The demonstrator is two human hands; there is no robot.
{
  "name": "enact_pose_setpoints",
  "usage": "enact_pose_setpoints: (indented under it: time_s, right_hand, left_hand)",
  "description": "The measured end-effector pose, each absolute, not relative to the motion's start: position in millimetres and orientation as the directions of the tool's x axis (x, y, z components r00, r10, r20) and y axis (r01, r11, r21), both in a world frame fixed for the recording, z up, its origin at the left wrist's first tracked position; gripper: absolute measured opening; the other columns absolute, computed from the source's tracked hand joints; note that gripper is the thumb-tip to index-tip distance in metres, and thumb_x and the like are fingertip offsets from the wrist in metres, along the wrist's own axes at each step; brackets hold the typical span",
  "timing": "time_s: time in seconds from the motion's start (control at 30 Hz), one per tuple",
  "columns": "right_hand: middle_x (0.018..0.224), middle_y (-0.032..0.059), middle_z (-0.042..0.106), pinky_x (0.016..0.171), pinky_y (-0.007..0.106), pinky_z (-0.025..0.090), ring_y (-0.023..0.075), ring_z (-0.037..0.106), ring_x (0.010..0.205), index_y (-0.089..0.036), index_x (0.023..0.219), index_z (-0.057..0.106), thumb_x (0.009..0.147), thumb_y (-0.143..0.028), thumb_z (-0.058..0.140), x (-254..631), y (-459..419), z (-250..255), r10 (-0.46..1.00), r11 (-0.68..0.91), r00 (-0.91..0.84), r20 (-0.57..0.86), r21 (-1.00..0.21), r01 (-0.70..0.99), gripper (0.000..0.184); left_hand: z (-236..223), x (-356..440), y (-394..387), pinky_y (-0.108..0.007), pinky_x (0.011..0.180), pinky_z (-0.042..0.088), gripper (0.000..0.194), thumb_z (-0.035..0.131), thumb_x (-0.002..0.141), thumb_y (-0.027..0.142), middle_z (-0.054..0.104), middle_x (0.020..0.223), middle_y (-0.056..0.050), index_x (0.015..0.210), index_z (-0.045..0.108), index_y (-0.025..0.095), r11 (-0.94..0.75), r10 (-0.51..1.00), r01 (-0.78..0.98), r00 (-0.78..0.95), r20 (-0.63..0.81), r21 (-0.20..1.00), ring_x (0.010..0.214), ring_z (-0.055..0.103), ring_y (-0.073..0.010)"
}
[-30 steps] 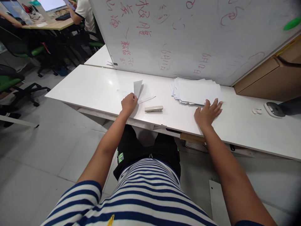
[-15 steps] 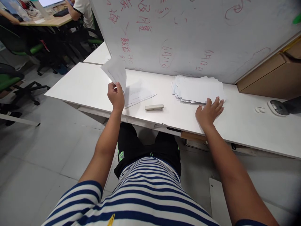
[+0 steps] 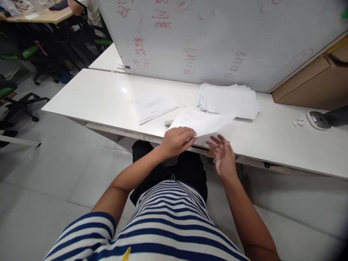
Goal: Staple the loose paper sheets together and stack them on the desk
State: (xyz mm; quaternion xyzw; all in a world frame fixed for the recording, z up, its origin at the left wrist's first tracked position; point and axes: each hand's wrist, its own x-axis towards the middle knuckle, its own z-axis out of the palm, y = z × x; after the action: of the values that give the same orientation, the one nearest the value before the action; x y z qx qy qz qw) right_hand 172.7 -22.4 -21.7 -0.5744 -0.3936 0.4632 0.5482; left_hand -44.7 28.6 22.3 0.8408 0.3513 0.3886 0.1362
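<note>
My left hand [image 3: 179,140] pinches the near edge of some white paper [image 3: 199,121], held above the front of the desk; how many sheets it is I cannot tell. Just under the paper's right part is my right hand [image 3: 224,154], palm up with its fingers spread, slightly blurred. Partly covered by the held paper, a pale stapler [image 3: 169,123] lies on the desk. To the left rests a small stack of printed sheets [image 3: 156,107]. A thicker, uneven pile of white paper [image 3: 230,98] lies behind my right hand, against the whiteboard.
A whiteboard [image 3: 217,40] with red writing stands along the back of the white desk [image 3: 89,92]. On the right are a cardboard box [image 3: 307,81], a white earphone case [image 3: 297,123] and a dark device [image 3: 320,120]. Another person sits at a table at upper left.
My left hand has carried paper from the left stack rightward to the middle. My right hand has left the big pile, moved down and left, and turned palm up.
</note>
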Motion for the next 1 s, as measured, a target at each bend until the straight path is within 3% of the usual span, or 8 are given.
enact_pose_setpoints:
  time_s: [0.07, 0.17, 0.4, 0.47, 0.53, 0.67, 0.83, 1.0]
  right_hand:
    - [0.123, 0.0094, 0.066, 0.095, 0.049, 0.051, 0.0268, 0.066, 0.109, -0.030, 0.120, 0.058, 0.085, -0.079, 0.035, 160, -51, -22, 0.951, -0.216, 0.133, -0.278, -0.909, -0.357, 0.064]
    - [0.118, 0.0093, 0.068, 0.094, 0.047, 0.052, 0.0266, 0.065, 0.110, -0.028, 0.113, 0.062, 0.082, -0.082, 0.036, 157, -70, -28, 0.924, -0.262, 0.103, -0.369, -0.805, -0.533, 0.067]
    - [0.116, 0.0098, 0.070, 0.087, 0.046, 0.055, 0.0270, 0.067, 0.105, -0.028, 0.112, 0.064, 0.081, -0.082, 0.042, 180, -68, -39, 0.898, -0.357, 0.054, -0.437, -0.795, -0.491, 0.067]
    - [0.114, 0.0107, 0.071, 0.069, 0.038, 0.058, 0.0245, 0.069, 0.090, -0.026, 0.114, 0.064, 0.079, -0.085, 0.038, 182, -67, -39, 0.904, -0.373, -0.001, -0.428, -0.787, -0.492, 0.074]
    - [0.098, 0.0085, 0.073, 0.047, 0.028, 0.048, 0.0193, 0.065, 0.066, -0.025, 0.110, 0.065, 0.076, -0.088, 0.038, 182, -67, -38, 0.911, -0.362, -0.017, -0.412, -0.780, -0.511, 0.077]
    - [0.066, 0.0011, 0.064, 0.034, 0.024, 0.031, 0.0143, 0.051, 0.044, -0.026, 0.106, 0.064, 0.076, -0.088, 0.037, 181, -70, -38, 0.910, -0.332, 0.037, -0.412, -0.780, -0.530, 0.074]
    - [0.090, 0.0043, 0.074, 0.045, 0.029, 0.047, 0.0204, 0.066, 0.064, -0.027, 0.116, 0.064, 0.082, -0.075, 0.050, 187, -72, -43, 0.921, -0.330, 0.029, -0.389, -0.815, -0.476, 0.061]
    - [0.097, 0.0078, 0.076, 0.061, 0.034, 0.056, 0.0237, 0.070, 0.079, -0.020, 0.101, 0.072, 0.076, -0.055, 0.074, 199, -77, -53, 0.889, -0.413, -0.010, -0.457, -0.794, -0.445, 0.042]
  left_hand:
    - [10, -27, 16, -0.028, 0.077, 0.049, 0.018, 0.053, 0.095, 0.034, 0.073, 0.096, -0.005, 0.095, 0.066, 0.022, -0.674, 0.726, 0.420, 0.529, 0.439, 0.608, 0.088, 0.068, -0.0167]
    - [-2, -12, 10, -0.026, 0.070, 0.047, 0.021, 0.058, 0.094, 0.040, 0.068, 0.089, -0.003, 0.093, 0.066, 0.021, -0.487, 0.756, 0.335, 0.625, 0.197, 0.806, 0.079, 0.063, -0.0141]
    - [2, -11, 24, -0.025, 0.065, 0.043, 0.032, 0.073, 0.080, 0.050, 0.063, 0.082, -0.001, 0.082, 0.065, 0.019, -0.111, 0.785, 0.282, 0.613, -0.090, 0.953, 0.072, 0.055, -0.0120]
    - [7, -14, 28, -0.023, 0.058, 0.040, 0.037, 0.076, 0.075, 0.052, 0.061, 0.077, 0.001, 0.080, 0.064, 0.018, 0.020, 0.816, 0.214, 0.560, -0.140, 0.977, 0.065, 0.051, -0.0096]
    - [11, -18, 31, -0.021, 0.051, 0.036, 0.041, 0.078, 0.071, 0.055, 0.056, 0.070, 0.002, 0.077, 0.062, 0.018, 0.132, 0.840, 0.130, 0.511, -0.180, 0.983, 0.057, 0.046, -0.0072]
    - [16, -28, 40, -0.021, 0.049, 0.038, 0.044, 0.079, 0.069, 0.058, 0.052, 0.065, 0.004, 0.072, 0.058, 0.019, 0.144, 0.945, -0.017, 0.298, -0.132, 0.989, 0.053, 0.045, -0.0064]
    - [14, -47, 54, -0.020, 0.051, 0.040, 0.039, 0.075, 0.075, 0.055, 0.054, 0.066, 0.004, 0.076, 0.058, 0.021, -0.128, 0.964, 0.026, -0.233, 0.131, 0.991, 0.056, 0.047, -0.0074]
    - [12, -65, 66, -0.021, 0.054, 0.042, 0.035, 0.072, 0.081, 0.053, 0.052, 0.068, 0.003, 0.078, 0.057, 0.021, -0.224, 0.886, 0.103, -0.393, 0.247, 0.969, 0.060, 0.050, -0.0089]
